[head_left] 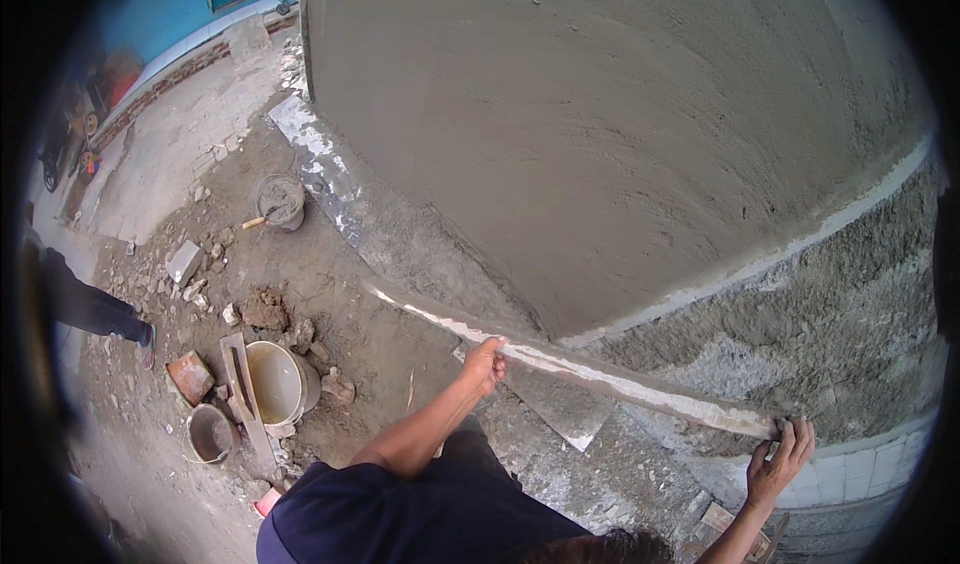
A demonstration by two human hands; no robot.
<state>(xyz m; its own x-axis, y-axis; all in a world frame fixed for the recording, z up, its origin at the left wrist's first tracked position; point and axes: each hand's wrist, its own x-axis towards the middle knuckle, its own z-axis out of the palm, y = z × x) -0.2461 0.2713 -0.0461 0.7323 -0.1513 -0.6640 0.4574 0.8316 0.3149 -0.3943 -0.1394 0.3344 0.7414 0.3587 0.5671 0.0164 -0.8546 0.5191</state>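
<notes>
A long, narrow plastering straightedge (640, 392), grey with whitish mortar along it, runs slantwise in front of the wall. My left hand (484, 367) is closed round it left of its middle. At its right end my right hand (783, 456) grips it, fingers bent over the tip. Behind the straightedge rises a wall of smooth grey wet plaster (600, 134) with curved trowel marks. Below the plaster's lower edge lies a rough, unsmoothed band of wall (800, 334). The far left end of the straightedge is over the ground beyond the wall's corner.
A large pale bucket (278, 389) stands left of me beside a plank (246, 404) and a small dark bucket (212, 434). Farther off is a bucket of mortar (281, 202) with a wooden-handled tool. Rubble (265, 309) litters the ground. Another person's leg (95, 299) shows at far left.
</notes>
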